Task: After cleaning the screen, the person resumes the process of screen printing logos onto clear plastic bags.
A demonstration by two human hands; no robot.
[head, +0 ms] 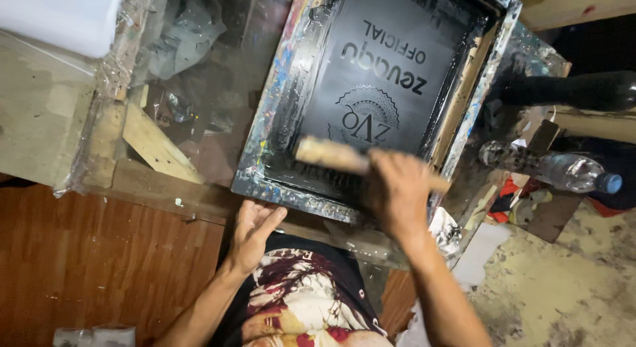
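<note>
The right hand [397,191] is clamped around a wooden squeegee [331,156], stiff and light, at the printing frame's [265,115] near edge. The left hand [253,229], fingers loose, rests against the frame's near corner.

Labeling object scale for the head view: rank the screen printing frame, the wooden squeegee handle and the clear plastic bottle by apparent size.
1. Screen printing frame, by far the largest.
2. Wooden squeegee handle, gripped by the right hand, which hides part of it.
3. Clear plastic bottle, about as long as the handle, so 2 and 3 are unsure.
</note>
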